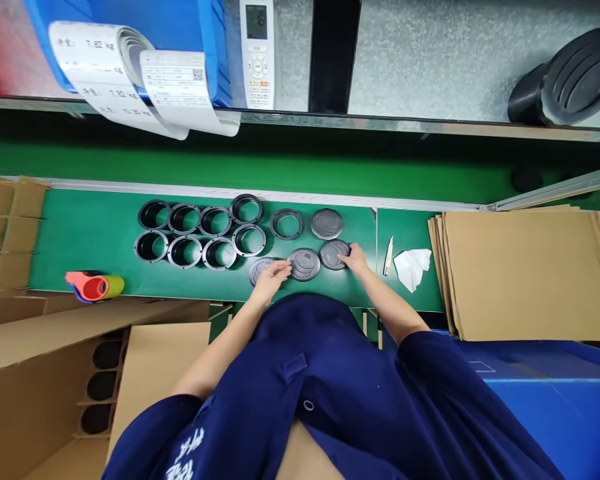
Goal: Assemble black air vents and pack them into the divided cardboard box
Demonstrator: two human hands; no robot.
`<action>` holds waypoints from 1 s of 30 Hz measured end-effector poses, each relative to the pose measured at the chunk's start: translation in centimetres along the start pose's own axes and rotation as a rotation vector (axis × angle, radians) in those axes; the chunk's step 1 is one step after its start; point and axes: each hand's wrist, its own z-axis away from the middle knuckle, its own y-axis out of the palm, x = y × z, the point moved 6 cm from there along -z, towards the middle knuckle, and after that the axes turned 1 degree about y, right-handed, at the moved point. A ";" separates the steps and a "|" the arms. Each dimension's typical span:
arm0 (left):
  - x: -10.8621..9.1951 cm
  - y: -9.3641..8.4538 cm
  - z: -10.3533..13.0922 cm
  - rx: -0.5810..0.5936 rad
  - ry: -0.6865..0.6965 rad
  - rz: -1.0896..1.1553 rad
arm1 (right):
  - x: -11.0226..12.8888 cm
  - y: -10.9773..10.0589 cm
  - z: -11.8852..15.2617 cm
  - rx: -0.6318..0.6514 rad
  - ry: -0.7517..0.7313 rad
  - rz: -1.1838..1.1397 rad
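Note:
A loose group of round black lids with curved ridges lies at the front of the green table. My right hand point(355, 257) grips the edge of the right lid point(333, 255), thumb on top. My left hand point(274, 277) reaches over the left lid point(261, 269), its fingers drawn together and the tips at the rim of the middle lid point(305, 265). Whatever those fingers pinch is hidden. Behind lies another ridged lid point(327, 224), beside a thin black ring point(287, 225). Left of these, several black flanged tubes point(185, 219) stand upright in two rows.
A utility knife point(389, 257) and white cloth point(413, 268) lie right of my hand, before stacked cardboard point(530, 273). Tape rolls point(95, 287) sit at left above an open carton point(45, 400). A shelf overhead holds a remote point(258, 57), a label roll point(105, 73) and a lidded black tube point(565, 80).

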 end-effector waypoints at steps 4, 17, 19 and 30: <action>0.2 -0.4 1.2 0.036 0.004 0.051 | 1.0 -1.7 1.8 0.079 0.044 -0.127; -6.5 0.8 6.0 0.424 0.263 0.912 | 12.2 7.2 17.7 0.706 -0.256 -0.599; -7.4 -0.6 6.6 0.361 0.257 1.014 | 13.5 7.8 19.1 0.554 -0.418 -0.437; -5.8 -1.9 9.3 0.377 0.029 1.117 | 19.1 6.9 19.7 0.108 -1.246 0.274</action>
